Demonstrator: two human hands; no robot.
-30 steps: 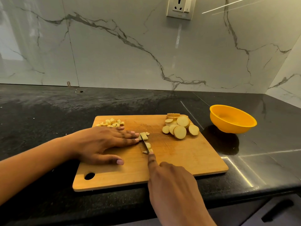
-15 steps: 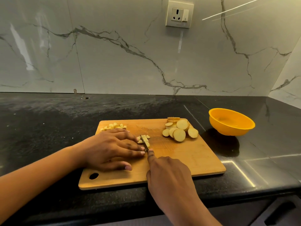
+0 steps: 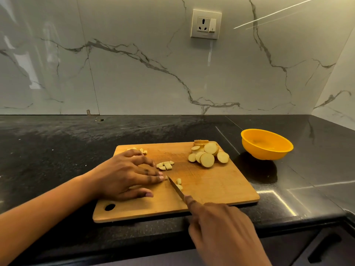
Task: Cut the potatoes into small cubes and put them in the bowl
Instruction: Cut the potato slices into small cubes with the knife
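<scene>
Several fresh cubes (image 3: 166,165) lie beside the knife (image 3: 175,188), which has drawn back toward us. Right hand (image 3: 221,227) grip curls on its handle, apparently; left hand (image 3: 126,175) rests spread on the cutting board (image 3: 221,185). Slices (image 3: 207,156) remain uncut; bowl (image 3: 267,144) on the desk (image 3: 57,150) looks empty.

We see a cutting board (image 3: 211,191) of pale wood, matt and scored with fine cuts. The worktop (image 3: 57,150) is black stone, mottled and dull at left, polished to mirror glints at right. The wall (image 3: 134,83) is glossy veined marble. The bowl (image 3: 265,153) looks like smooth orange plastic; the knife (image 3: 175,188) has a metal blade.
</scene>
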